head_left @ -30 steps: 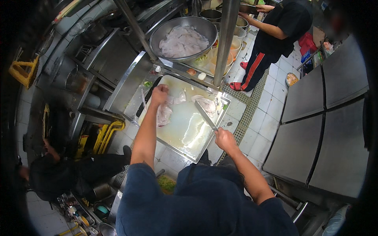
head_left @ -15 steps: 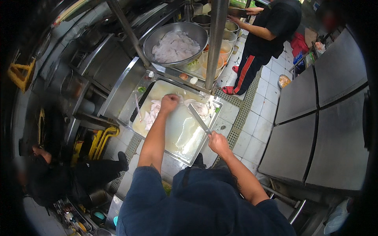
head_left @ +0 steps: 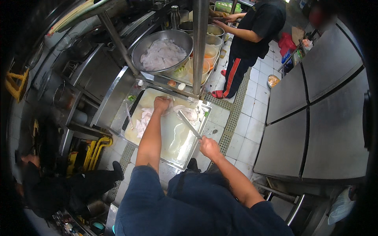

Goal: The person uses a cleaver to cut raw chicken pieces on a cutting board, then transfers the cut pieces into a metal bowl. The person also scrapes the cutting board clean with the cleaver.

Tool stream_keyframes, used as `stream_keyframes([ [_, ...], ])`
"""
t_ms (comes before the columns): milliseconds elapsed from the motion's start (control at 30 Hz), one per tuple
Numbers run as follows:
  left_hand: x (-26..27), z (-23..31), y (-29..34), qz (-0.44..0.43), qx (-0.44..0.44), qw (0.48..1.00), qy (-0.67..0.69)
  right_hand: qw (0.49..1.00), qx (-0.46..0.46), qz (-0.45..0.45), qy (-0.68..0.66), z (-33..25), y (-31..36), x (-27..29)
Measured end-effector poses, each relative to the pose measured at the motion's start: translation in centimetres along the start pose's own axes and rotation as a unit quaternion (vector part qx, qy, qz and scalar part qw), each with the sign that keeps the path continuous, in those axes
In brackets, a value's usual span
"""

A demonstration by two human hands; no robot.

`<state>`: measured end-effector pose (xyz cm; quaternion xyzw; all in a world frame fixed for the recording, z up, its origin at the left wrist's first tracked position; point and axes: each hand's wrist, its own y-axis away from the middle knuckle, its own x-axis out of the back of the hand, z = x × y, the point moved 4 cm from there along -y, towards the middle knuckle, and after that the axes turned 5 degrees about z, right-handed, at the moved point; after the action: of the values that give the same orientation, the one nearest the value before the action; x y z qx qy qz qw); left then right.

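Observation:
A white cutting board (head_left: 168,135) lies in a shallow metal tray (head_left: 205,120) in front of me. My right hand (head_left: 209,148) is wrapped round the handle of a kitchen knife (head_left: 188,124). Its long blade points away to the left, with the tip against a pile of pale raw meat (head_left: 189,113) at the board's right side. Toward the far edge, my left hand (head_left: 161,105) is closed on a piece of pale raw meat (head_left: 170,105), partly hidden by the fingers. More pale slices (head_left: 144,120) lie on the board's left side, beside my left forearm.
Beyond the board a large metal bowl (head_left: 136,59) holds more pale meat. A metal post (head_left: 200,51) rises beside it, before several plastic tubs (head_left: 212,52). A co-worker (head_left: 252,35) stands at the far right; another person (head_left: 75,188) is at the left. Steel cabinets (head_left: 283,137) line the right.
The whole view has shifted, so the scene sits further left and a little lower. Both hands keep their holds, and the knife tip stays at the right-hand pile.

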<state>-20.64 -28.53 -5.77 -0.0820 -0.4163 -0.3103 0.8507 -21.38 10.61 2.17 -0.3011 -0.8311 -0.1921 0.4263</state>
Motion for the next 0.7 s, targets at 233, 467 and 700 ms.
stream_keyframes([
  [233, 4.4, 5.6, 13.4, -0.047, 0.149, 0.824, 0.545, 0.999, -0.008, 0.029, -0.021, 2.1, 0.1, -0.9],
  [467, -0.9, 3.1, 30.5, -0.064, 0.378, 0.791, 0.477, 0.999, -0.003, 0.049, -0.006, 1.4, 0.1, 0.0],
  [700, 2.5, 2.2, 30.1, 0.103, -0.230, 0.963, -0.094, 1.000, -0.010, -0.012, -0.015, -1.9, 0.2, 1.3],
])
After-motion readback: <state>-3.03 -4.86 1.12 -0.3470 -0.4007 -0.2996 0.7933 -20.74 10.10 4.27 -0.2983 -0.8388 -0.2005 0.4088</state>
